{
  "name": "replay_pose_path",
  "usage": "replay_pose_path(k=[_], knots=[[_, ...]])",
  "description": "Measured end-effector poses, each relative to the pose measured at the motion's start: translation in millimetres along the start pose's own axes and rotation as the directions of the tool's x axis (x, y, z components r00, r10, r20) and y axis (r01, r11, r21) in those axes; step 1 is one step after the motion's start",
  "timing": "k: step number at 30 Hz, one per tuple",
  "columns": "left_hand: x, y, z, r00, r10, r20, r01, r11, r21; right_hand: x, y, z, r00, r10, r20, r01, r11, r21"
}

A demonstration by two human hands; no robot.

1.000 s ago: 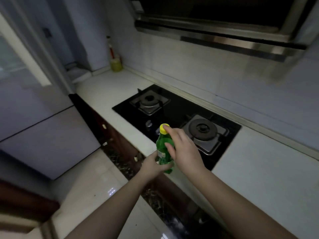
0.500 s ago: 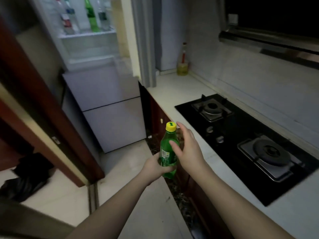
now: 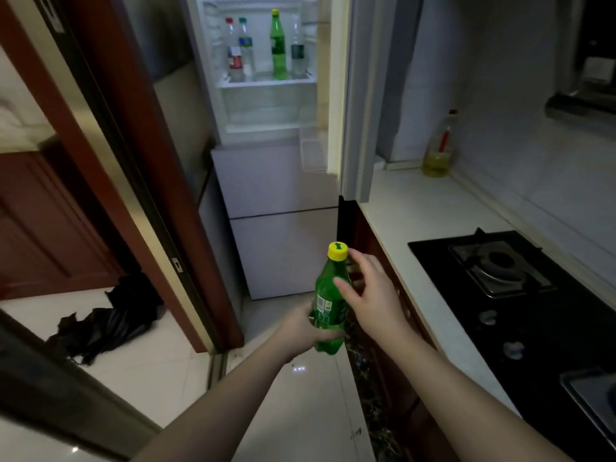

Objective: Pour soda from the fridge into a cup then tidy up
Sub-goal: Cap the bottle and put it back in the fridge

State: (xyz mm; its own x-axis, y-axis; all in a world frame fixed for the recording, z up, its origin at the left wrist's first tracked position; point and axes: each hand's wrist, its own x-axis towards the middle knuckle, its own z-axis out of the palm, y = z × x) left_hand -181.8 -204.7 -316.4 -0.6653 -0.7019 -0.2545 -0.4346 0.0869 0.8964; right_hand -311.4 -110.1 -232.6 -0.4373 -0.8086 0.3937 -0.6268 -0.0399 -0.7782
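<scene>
Dim light is filling the kitchen, and the fridge (image 3: 266, 181) is standing with its top door open, showing bottles (image 3: 263, 48) lined up on the door shelf. On the right, the white surface (image 3: 413, 208) is carrying a black stove (image 3: 533, 295) and an oil bottle (image 3: 438, 148) far back in the corner. No cup is showing anywhere.

The left hand (image 3: 308, 328) is wrapping around the low part of the green soda (image 3: 328, 301), holding it upright in the air over the floor, near the surface edge. The right hand (image 3: 370, 291) is sitting loosely open, with its fingers (image 3: 358, 258) touching the yellow cap (image 3: 337, 251) and its thumb resting on the neck.

I think the soda is going back into the fridge. The cap may be loose, and then the drink could spill. The soda could also slip, since only one hand is really gripping it. The crowded shelf could make it bump another bottle over.
</scene>
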Motion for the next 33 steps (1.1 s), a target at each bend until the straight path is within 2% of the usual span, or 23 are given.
replay_pose_path(k=[11, 21, 28, 33], knots=[[72.5, 39.0, -51.9, 0.988, -0.018, -0.150, 0.023, 0.999, 0.032, 113.1, 11.3, 16.4, 0.993, -0.088, 0.075, 0.079, 0.990, 0.114], [113.2, 41.2, -117.9, 0.965, -0.042, -0.259, 0.050, 0.998, 0.025, 201.9, 1.9, 67.8, 0.975, -0.126, 0.184, 0.095, 0.981, 0.167], [165.9, 31.5, -188.0, 0.959, -0.025, -0.282, 0.051, 0.995, 0.085, 263.9, -12.8, 120.0, 0.976, -0.135, 0.173, 0.109, 0.982, 0.152], [205.3, 39.4, -229.2, 0.961, -0.004, -0.276, 0.016, 0.999, 0.039, 309.3, -24.1, 143.8, 0.980, -0.144, 0.136, 0.132, 0.987, 0.095]])
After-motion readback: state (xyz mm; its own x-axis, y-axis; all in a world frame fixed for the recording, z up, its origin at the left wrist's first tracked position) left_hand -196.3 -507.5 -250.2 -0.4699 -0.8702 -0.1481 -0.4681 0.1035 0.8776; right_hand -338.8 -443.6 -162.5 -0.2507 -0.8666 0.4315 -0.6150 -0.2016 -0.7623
